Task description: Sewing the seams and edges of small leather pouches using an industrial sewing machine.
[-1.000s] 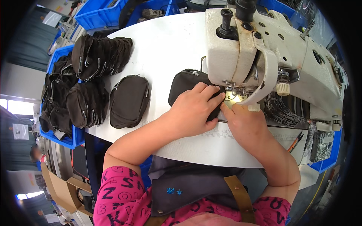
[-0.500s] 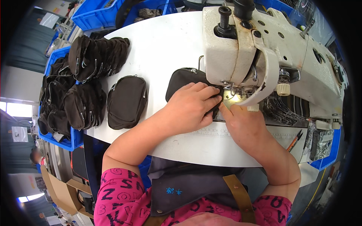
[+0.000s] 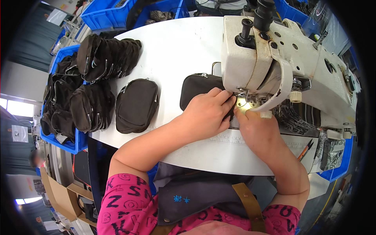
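Note:
A black zippered pouch (image 3: 197, 90) lies under the head of the white sewing machine (image 3: 244, 58), its right edge by the lit needle plate (image 3: 243, 103). My left hand (image 3: 207, 115) is over the pouch's near side, fingers bent together and gripping its edge beside the presser foot. Close by on the right, my right hand (image 3: 258, 131) has its fingertips closed at the same edge, just in front of the needle plate. My fingers hide the pouch's near right corner. Another black pouch (image 3: 137, 105) lies flat on the white table, left of my left forearm.
Stacked black pouches (image 3: 107, 58) stand at the table's left, partly over a blue crate (image 3: 80, 143) full of more pouches. Black-and-white strips (image 3: 293, 117) hang together under the machine arm. Pens (image 3: 305, 150) lie at the right edge. A blue bin (image 3: 105, 15) stands behind.
The whole view has shifted slightly, so the machine and table sit a little farther right. Both hands stay on the pouch at the needle, with no clear movement against the machine.

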The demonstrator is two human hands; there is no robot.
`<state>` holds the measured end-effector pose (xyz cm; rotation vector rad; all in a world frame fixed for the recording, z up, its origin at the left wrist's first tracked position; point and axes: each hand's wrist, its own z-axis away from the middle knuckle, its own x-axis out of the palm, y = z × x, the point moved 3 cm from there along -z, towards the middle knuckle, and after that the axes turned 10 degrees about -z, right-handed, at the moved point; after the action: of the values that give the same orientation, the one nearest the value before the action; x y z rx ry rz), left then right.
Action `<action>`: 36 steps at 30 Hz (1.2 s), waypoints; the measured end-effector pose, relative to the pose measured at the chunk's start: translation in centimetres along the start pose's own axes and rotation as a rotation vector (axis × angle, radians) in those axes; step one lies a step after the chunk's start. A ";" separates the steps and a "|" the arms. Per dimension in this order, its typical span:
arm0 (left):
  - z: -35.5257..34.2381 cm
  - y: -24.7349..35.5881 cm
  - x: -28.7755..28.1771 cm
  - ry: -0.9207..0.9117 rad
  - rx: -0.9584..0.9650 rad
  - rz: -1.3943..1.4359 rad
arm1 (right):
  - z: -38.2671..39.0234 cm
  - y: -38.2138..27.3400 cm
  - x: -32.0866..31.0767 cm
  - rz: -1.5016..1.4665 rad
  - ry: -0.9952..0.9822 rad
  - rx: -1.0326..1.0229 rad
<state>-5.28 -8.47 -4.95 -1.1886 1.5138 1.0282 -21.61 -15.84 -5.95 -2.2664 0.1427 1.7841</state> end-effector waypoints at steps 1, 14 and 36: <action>0.0 0.1 -0.2 0.002 0.002 -0.002 | 0.0 0.1 0.0 -0.013 0.014 0.005; 0.1 -3.9 -0.4 -0.101 -0.122 0.568 | -0.8 1.1 0.0 -0.050 0.134 -0.029; -0.3 -1.1 0.9 0.394 0.029 -0.030 | -1.8 0.8 0.6 0.065 0.415 -0.149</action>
<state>-4.32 -9.09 -5.80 -1.4491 1.7978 0.7777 -19.89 -17.01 -6.28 -2.7429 0.1647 1.3676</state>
